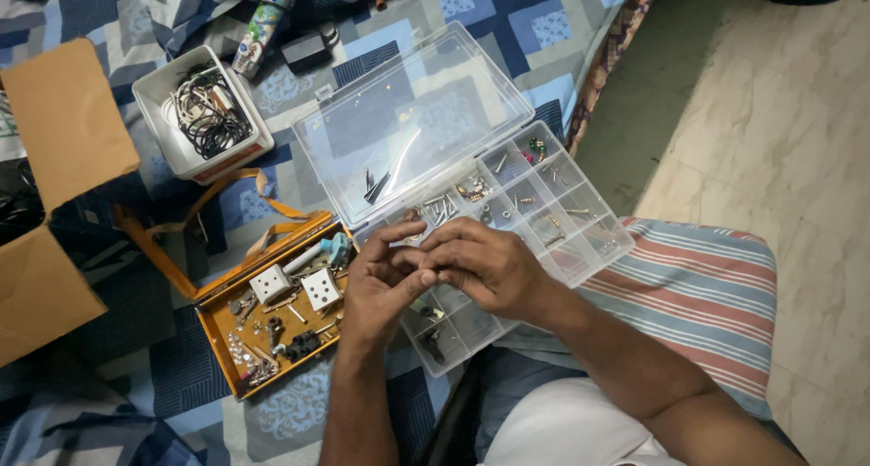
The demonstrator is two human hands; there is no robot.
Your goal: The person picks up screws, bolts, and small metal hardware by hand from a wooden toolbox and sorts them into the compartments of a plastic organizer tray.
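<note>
So here's my view looking down: both my hands are bunched together right over the clear plastic organizer box (544, 203), which sits open on the bed with its lid (412, 121) flipped back flat. My left hand (381, 285) has the fingers curled in, thumb pressed toward the right one. My right hand (485, 266) is curled too, fingertips meeting the left hand's. They look pinched on something tiny between them, but honestly I can't tell what, or whether anything's there at all; it's hidden by the fingers.

The organizer's little compartments have screws and small metal bits scattered in them, and a couple of dark pieces lie on the inside of the lid.

Just left of my hands there's an open orange tin (272, 312) with two white cube-shaped plugs, a light blue tool and loose hardware. Further up is a white tub (154, 90) stuffed with tangled cables, and a cardboard box (54, 121) sits at the far left. All of it's on a blue patchwork bedspread (507, 22).
</note>
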